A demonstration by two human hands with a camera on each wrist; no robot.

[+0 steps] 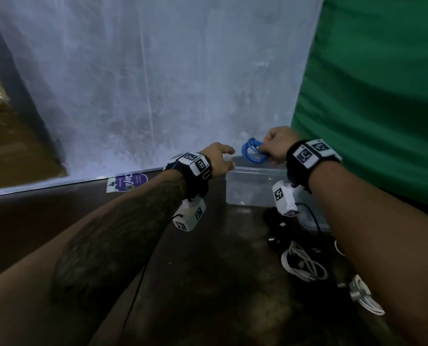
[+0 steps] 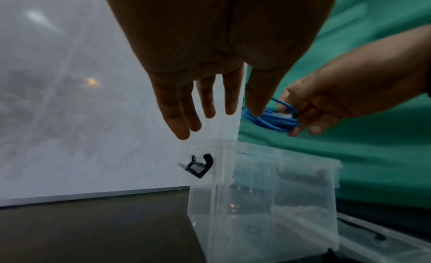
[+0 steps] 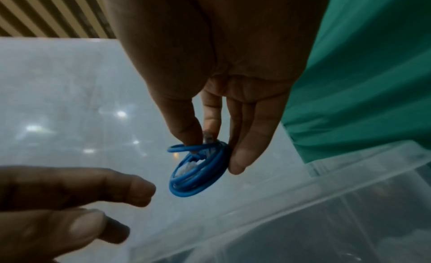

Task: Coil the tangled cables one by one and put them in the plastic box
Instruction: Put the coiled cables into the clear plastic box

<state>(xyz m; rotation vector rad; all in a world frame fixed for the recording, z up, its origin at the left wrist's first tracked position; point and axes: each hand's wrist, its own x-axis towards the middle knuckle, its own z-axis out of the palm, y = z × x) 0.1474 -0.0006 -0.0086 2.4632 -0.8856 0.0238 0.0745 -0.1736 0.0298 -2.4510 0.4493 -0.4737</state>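
A coiled blue cable (image 1: 254,154) hangs over the clear plastic box (image 1: 251,189) at the far right of the dark table. My right hand (image 1: 275,148) pinches the blue coil (image 3: 198,172) between thumb and fingers, just above the box's open top (image 3: 326,198). My left hand (image 1: 219,158) hovers beside the box's left rim with straight, spread fingers (image 2: 182,108) and holds nothing. Seen from the left wrist, the coil (image 2: 271,117) sits above the box (image 2: 263,197). White cables (image 1: 305,265) and black cables (image 1: 278,228) lie tangled in front of the box.
A frosted white panel (image 1: 145,83) stands behind the table and a green cloth (image 1: 373,96) hangs at the right. A purple sticker (image 1: 128,182) lies by the panel's base. The box's lid (image 2: 382,239) lies right of the box. A black latch (image 2: 200,165) sticks out from the box.
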